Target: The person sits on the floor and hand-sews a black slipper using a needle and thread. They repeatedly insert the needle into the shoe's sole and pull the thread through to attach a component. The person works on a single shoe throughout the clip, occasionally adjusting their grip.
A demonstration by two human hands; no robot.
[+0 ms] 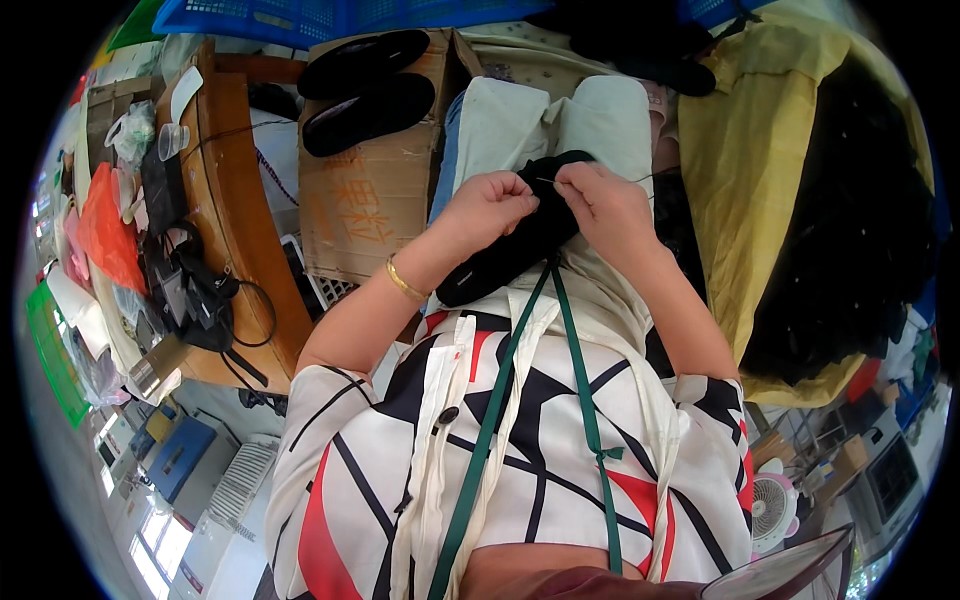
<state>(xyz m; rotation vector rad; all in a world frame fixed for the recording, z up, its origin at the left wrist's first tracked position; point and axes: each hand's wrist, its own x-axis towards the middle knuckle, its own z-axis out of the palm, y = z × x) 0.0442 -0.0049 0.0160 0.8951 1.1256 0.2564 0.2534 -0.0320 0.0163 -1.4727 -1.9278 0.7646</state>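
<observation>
A black fabric shoe upper (510,250) lies across my lap on pale trousers. My left hand (488,205) grips its upper edge with the fingers curled. My right hand (600,200) pinches a thin needle with dark thread at the same edge, close to the left hand. A gold bangle is on my left wrist. A green lanyard hangs down my patterned shirt.
A cardboard box (375,200) with two black shoe soles (365,85) on it stands to my left. Further left is a wooden table (235,230) with black cables, bags and clutter. A yellow sack (760,180) with dark material is at my right. Blue crates (300,15) are at the top.
</observation>
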